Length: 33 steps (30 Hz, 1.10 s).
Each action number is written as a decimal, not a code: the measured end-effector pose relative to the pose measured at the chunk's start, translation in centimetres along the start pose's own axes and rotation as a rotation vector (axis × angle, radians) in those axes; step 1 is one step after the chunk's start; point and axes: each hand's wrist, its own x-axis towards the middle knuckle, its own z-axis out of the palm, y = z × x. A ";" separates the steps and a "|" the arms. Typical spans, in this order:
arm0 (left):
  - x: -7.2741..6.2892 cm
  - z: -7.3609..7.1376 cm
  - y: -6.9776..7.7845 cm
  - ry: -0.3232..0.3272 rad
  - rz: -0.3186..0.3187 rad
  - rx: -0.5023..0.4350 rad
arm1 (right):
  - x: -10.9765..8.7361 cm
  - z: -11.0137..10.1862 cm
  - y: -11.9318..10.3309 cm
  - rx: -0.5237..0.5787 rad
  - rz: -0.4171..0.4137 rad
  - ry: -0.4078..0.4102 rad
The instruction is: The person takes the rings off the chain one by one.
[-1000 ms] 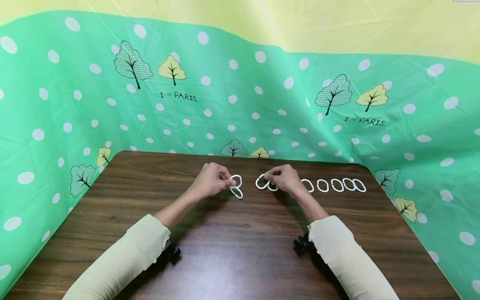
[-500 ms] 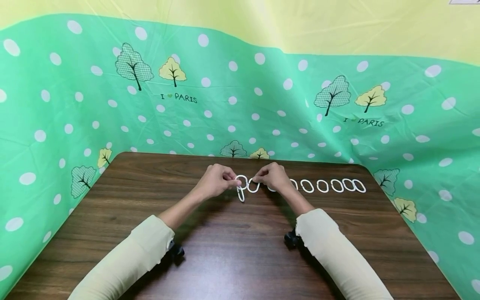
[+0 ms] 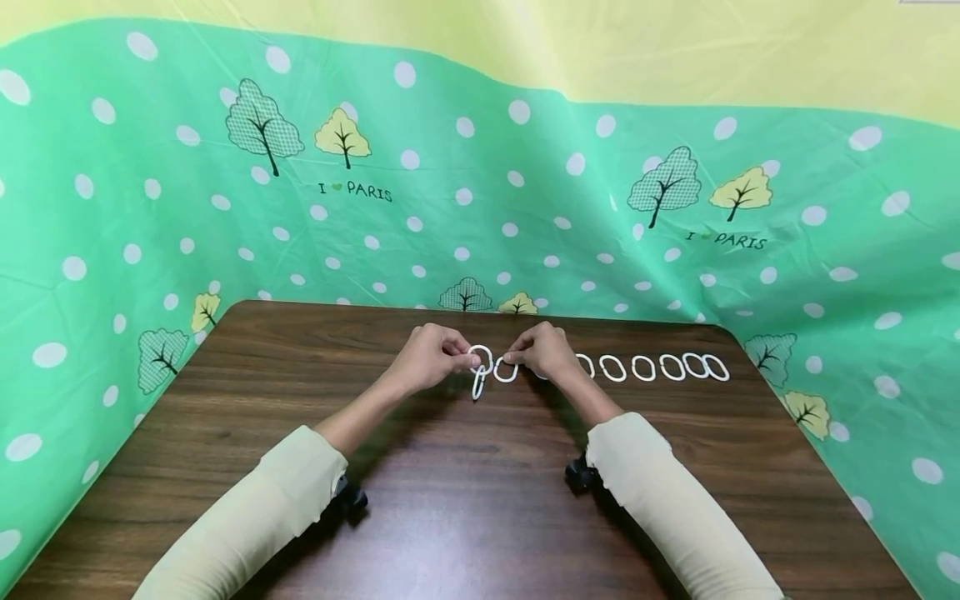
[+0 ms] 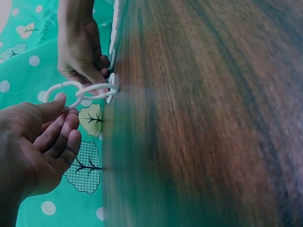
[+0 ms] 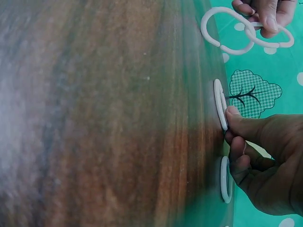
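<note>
My left hand [image 3: 429, 358] pinches a white oval chain link [image 4: 61, 84] between thumb and fingers, held above the table. A second white link [image 3: 477, 388] is hooked through it and hangs down; a split shows in its loop in the right wrist view. Just to the right, my right hand [image 3: 545, 350] pinches the edge of a single white link [image 5: 218, 101] with thumb and forefinger. That link stands close beside the hooked pair, separate from it. Another loose link [image 5: 224, 182] lies beneath the right hand, partly covered by it in the head view.
Several more white links [image 3: 642, 357] lie in a row toward the table's back right, the last two overlapping. The brown wooden table [image 3: 465, 500] ends at a green dotted cloth [image 3: 420, 250] behind and at the sides. Dark wrist cameras [image 3: 352, 502] sit under both sleeves.
My right hand has moved left, bringing its link close to the hooked pair. The left hand has shifted slightly right, and the lower link has swung from slanting to nearly straight down.
</note>
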 end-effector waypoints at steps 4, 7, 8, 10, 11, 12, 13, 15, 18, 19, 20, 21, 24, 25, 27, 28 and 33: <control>0.1 0.1 0.2 -0.010 -0.016 -0.010 | 1.0 0.4 1.7 0.012 -0.026 0.005; 0.3 0.1 0.3 -0.014 -0.023 -0.016 | -0.2 -0.6 -0.6 0.026 0.021 0.007; 0.3 0.1 0.3 -0.015 -0.023 -0.018 | -0.5 -0.8 -1.1 0.047 0.014 0.012; 0.4 0.1 0.3 -0.018 -0.021 -0.014 | -1.5 -1.7 -3.2 0.113 0.030 -0.012; 0.4 0.1 0.3 -0.020 -0.020 -0.014 | -1.8 -1.8 -3.7 0.151 0.017 -0.021; 0.4 0.2 0.3 -0.019 -0.020 -0.013 | -1.9 -2.0 -4.1 0.189 0.005 -0.034; 0.5 0.2 0.3 -0.019 -0.018 -0.012 | -2.1 -2.1 -4.6 0.225 -0.008 -0.050; 0.5 0.2 0.2 -0.016 -0.014 -0.002 | -2.4 -2.2 -5.4 0.284 -0.042 -0.094; 0.6 0.4 0.1 -0.016 -0.010 0.007 | -2.6 -2.2 -6.2 0.311 -0.095 -0.150; 0.6 0.4 0.2 -0.017 -0.010 0.008 | -2.7 -2.1 -6.3 0.311 -0.111 -0.166; 0.6 0.4 0.2 -0.018 -0.011 0.010 | -2.7 -2.0 -6.4 0.310 -0.123 -0.178; 0.7 0.5 0.2 -0.020 -0.012 0.009 | -2.8 -2.0 -6.5 0.313 -0.129 -0.186; 0.7 0.5 0.3 -0.027 -0.023 0.007 | -3.1 -1.8 -6.6 0.325 -0.132 -0.188; 0.7 0.6 0.3 -0.026 -0.026 0.011 | -3.2 -1.8 -6.6 0.335 -0.127 -0.183; 0.7 0.6 0.4 -0.013 -0.030 0.025 | -3.4 -1.7 -6.5 0.354 -0.115 -0.165; 0.7 0.6 0.4 -0.002 -0.033 0.029 | -3.4 -1.7 -6.4 0.360 -0.111 -0.152; 0.7 0.7 0.8 0.041 -0.087 0.055 | -3.6 -1.7 -6.1 0.391 -0.084 -0.093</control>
